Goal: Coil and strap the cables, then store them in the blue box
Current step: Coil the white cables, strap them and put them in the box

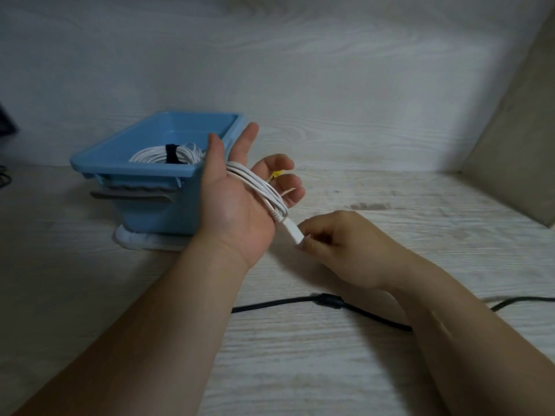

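Pinching the white cable (258, 184) by its plug (295, 234) in my right hand (339, 244), I hold its loops round my left hand (234, 205), fingers curled, beside the blue box (135, 169) at the worktop's rear.

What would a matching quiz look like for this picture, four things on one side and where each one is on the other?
Things:
1 white cable
2 strapped white coil
3 black cable
4 white plug

Places:
A in the blue box
B lying on the table
C pinched by the right hand
D wound round the left hand

Pairs: 1-D, 2-A, 3-B, 4-C.
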